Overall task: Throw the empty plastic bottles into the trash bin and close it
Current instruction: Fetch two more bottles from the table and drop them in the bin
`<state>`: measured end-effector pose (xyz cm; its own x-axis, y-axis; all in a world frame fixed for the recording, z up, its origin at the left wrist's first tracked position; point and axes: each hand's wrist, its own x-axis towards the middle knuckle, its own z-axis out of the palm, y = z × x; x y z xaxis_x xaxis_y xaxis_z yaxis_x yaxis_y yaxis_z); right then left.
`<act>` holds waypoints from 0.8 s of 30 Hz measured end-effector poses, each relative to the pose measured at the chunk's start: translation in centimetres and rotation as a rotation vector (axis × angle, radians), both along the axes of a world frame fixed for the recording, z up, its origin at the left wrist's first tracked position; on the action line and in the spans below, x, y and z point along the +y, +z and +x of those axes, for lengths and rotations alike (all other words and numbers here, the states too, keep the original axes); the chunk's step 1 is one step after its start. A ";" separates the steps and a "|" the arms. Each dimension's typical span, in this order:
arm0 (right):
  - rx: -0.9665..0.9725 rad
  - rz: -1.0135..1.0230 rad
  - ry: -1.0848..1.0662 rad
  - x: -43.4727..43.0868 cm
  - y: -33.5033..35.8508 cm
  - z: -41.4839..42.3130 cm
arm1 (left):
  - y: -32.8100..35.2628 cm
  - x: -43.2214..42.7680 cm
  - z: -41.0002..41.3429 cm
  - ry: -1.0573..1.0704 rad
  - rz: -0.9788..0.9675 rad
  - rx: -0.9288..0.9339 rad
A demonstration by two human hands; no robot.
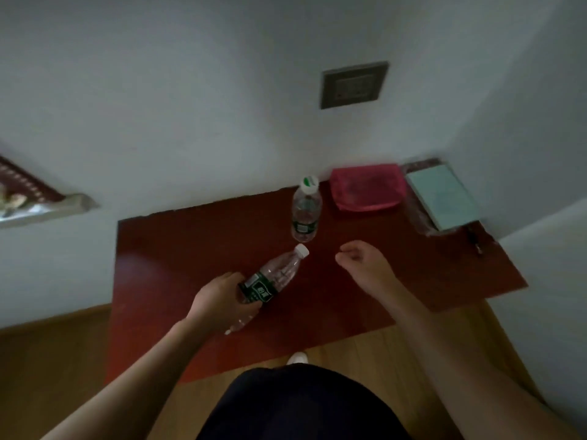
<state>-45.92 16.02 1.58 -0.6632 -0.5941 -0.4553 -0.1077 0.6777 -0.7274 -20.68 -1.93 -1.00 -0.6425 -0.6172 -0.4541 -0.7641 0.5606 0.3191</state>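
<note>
Left hand (219,300) fingers clamped on tilted clear plastic bottle (270,281) at green label | right hand (365,268) fingers loosely curled, empty | upright clear plastic bottle (305,211) on red counter (190,242): likely light, crushable; grasp mid-body.

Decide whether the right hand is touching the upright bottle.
Apart. The head view shows bare red table between the right hand and the upright bottle; the hand holds nothing.

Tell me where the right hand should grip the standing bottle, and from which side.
Probably wrap the standing bottle around its round body, above the green label, from the near side: it is upright, the wall is behind, and the pink pouch sits close on its right.
</note>
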 end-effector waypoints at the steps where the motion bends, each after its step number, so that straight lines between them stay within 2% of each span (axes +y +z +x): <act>1: 0.020 -0.014 -0.001 -1.4 0.1 0.1 | 0.0 0.0 1.8 0.093 0.036 0.037; 6: 0.111 -0.102 0.018 -6.8 -1.0 0.6 | 1.0 0.1 8.7 0.531 0.107 0.290; 10: 0.140 -0.169 -0.011 -9.5 -1.4 0.9 | 1.8 -0.1 10.9 0.732 0.131 0.419; 14: 0.170 -0.190 0.010 -10.7 -1.3 0.4 | 2.2 0.4 11.1 0.841 0.199 0.489; 18: 0.194 -0.250 0.175 -10.5 0.2 0.9 | 2.9 1.9 9.9 0.912 0.263 0.574; 24: 0.083 -0.345 0.377 -9.4 3.0 1.6 | 4.2 5.0 7.8 0.976 0.284 0.708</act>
<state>-44.28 6.63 4.59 -0.3995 -0.9051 -0.1456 -0.3654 0.3029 -0.8802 -12.87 3.09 3.16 -0.1278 -0.9118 -0.3903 -0.4330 -0.3028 0.8490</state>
